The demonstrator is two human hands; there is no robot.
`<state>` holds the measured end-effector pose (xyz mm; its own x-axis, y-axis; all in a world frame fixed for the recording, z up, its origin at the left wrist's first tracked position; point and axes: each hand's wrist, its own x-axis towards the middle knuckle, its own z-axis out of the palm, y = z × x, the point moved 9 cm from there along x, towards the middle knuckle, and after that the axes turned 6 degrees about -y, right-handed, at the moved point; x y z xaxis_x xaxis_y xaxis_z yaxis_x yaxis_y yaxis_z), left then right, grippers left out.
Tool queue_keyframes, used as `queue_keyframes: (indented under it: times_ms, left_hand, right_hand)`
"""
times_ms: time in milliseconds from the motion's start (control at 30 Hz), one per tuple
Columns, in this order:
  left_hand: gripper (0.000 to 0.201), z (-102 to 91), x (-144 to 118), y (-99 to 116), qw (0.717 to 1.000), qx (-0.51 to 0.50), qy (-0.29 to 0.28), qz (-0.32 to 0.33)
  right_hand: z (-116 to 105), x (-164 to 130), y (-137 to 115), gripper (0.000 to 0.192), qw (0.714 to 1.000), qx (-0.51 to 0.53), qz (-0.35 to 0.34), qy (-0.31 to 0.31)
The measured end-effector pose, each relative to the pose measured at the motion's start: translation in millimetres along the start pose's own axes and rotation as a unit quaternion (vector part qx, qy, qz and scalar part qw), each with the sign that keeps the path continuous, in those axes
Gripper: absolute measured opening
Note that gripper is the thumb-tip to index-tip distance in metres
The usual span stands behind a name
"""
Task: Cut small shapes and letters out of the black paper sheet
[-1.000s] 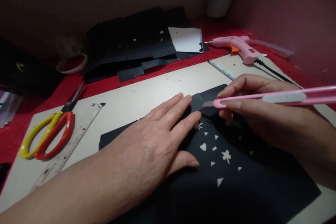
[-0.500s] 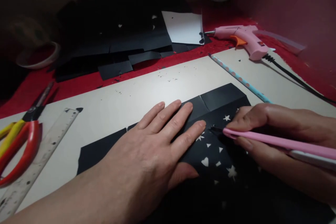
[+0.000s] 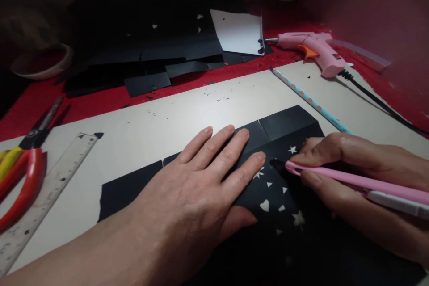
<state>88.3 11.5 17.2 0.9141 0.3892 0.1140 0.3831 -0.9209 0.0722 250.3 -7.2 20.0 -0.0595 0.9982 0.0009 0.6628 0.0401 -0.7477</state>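
Observation:
A sheet of black card (image 3: 281, 126) with star, heart and triangle cut-outs lies on the white board. My left hand (image 3: 204, 183) rests flat on this card, fingers spread, its index fingertip beside a star-shaped hole. In my right hand (image 3: 351, 165) is a pink craft knife (image 3: 338, 177), gripped like a pen and tilted to the right. Its dark blade points left at the card, close to my left index finger, by a small pale mark. The near part of the card fades into shadow.
Scissors (image 3: 31, 174) with red and yellow handles and a clear ruler (image 3: 50, 187) lie at the left. Behind, black card pieces (image 3: 147, 82) and a white sheet (image 3: 237, 31) cover red cloth. A blue pencil (image 3: 311, 100) and a pink glue gun (image 3: 311, 47) with its cord are at the right.
The knife tip has shifted slightly and its blade stands a little clearer of the card's mark. The left hand stays flat on the card. The whole view has shifted slightly.

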Motion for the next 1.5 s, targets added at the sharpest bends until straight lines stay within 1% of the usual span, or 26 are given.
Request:
queue_keyframes:
  times_ms: [233,333,400,533,600,767,933,1033,1133,1233,1500]
  left_hand:
    - [0.054,-1.6,0,-1,1.0,-0.007,0.006,0.001]
    - [0.053,-1.1,1,-1,1.0,-0.011,0.007,0.001]
    - [0.052,-0.7,1,-1,1.0,-0.014,0.01,0.001]
    - [0.052,0.6,1,-2,1.0,-0.018,0.011,0.002]
    - [0.052,0.4,0,-2,1.0,-0.019,0.014,0.004]
    - [0.051,1.2,0,-1,1.0,-0.018,0.014,-0.001]
    - [0.052,2.5,-1,-2,1.0,-0.015,0.013,-0.009]
    - [0.052,2.4,-2,-2,1.0,-0.02,0.007,-0.006]
    - [0.052,2.4,-3,-3,1.0,-0.019,0.003,-0.007]
    - [0.052,4.0,-3,-4,1.0,-0.02,0.001,-0.012]
    - [0.05,1.8,-2,-1,1.0,-0.013,0.007,-0.011]
  right_hand:
    - [2,2,-2,0.02,1.0,0.005,-0.003,-0.016]
    - [0,0,-5,0.022,0.999,-0.029,-0.013,0.009]
    - [-2,-2,-8,0.02,0.998,-0.049,-0.018,0.024]
    - [-2,-3,-6,0.021,0.999,-0.047,0.002,0.025]
    - [-2,-2,-5,0.021,0.999,-0.035,0.009,0.019]
    - [3,1,-1,0.022,0.999,0.0,0.013,-0.031]
    - [4,0,2,0.023,1.0,0.0,-0.004,-0.028]
    - [4,0,4,0.024,0.999,-0.018,0.014,-0.033]
    - [0,-1,1,0.022,0.998,-0.049,0.03,-0.014]
    - [-4,-1,-6,0.018,0.998,-0.064,0.021,0.008]
    - [-1,-3,-5,0.015,0.999,-0.048,0.009,0.004]
